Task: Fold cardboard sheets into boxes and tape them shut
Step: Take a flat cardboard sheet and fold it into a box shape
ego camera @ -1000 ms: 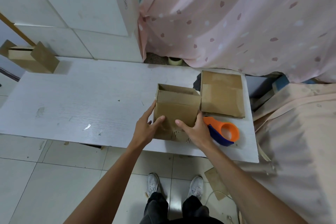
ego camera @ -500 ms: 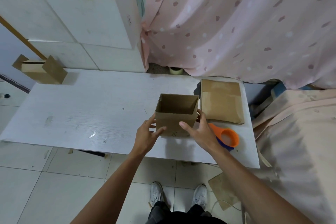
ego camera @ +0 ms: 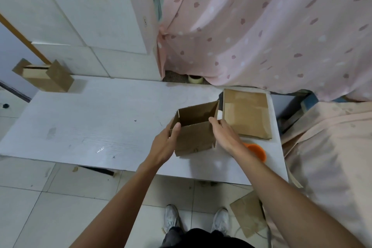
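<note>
A brown cardboard box (ego camera: pixel 194 137) stands opened into a tube on the white table (ego camera: pixel 100 123), its mouth facing up and away, turned slightly askew. My left hand (ego camera: pixel 165 143) grips its left wall, thumb over the near top corner. My right hand (ego camera: pixel 223 133) holds the right wall, fingertips at the top edge. A stack of flat cardboard sheets (ego camera: pixel 247 113) lies just right of the box. An orange tape dispenser (ego camera: pixel 256 152) lies on the table, partly hidden behind my right wrist.
Large white blocks (ego camera: pixel 96 18) are stacked at the back left. A folded box (ego camera: pixel 48 76) sits at the table's far left. A pink curtain (ego camera: pixel 261 26) hangs behind, with a tape roll (ego camera: pixel 195 79) under it. Cardboard scrap (ego camera: pixel 249 215) lies on the tiled floor by my feet.
The box was lifted from lying on its side and stood upright, then rotated a little. My right hand moved from the front face to the right wall, covering more of the dispenser.
</note>
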